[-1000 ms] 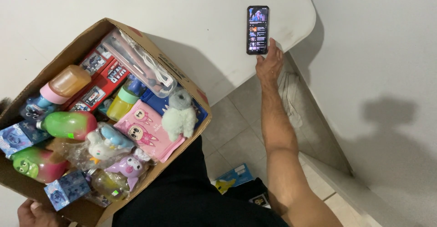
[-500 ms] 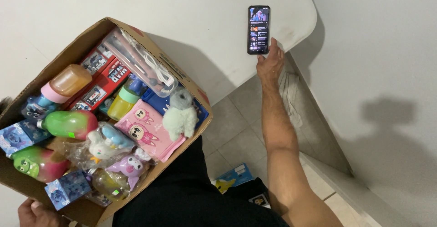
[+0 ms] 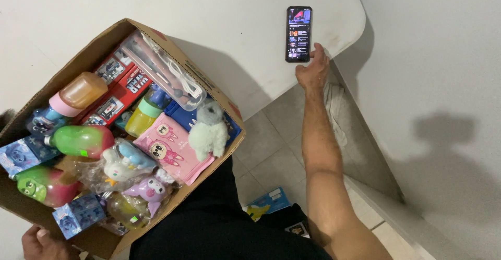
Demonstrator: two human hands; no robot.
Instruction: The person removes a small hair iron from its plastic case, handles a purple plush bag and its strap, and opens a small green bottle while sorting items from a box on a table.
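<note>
Your right hand (image 3: 313,68) reaches out, fingertips touching the lit phone's (image 3: 298,34) lower edge near the white table's (image 3: 235,30) corner, not gripping it. Your left hand (image 3: 42,242) clutches the toy-filled cardboard box (image 3: 206,85) from below.

Phone (image 3: 298,34), screen lit, dark with small coloured tiles: flat on table, just beyond right hand (image 3: 313,70) fingertips. Red window-front packs (image 3: 121,89), clear plastic case (image 3: 163,72), small blue cartons (image 3: 79,214): inside cardboard box (image 3: 206,85), above left hand (image 3: 44,243).
</note>
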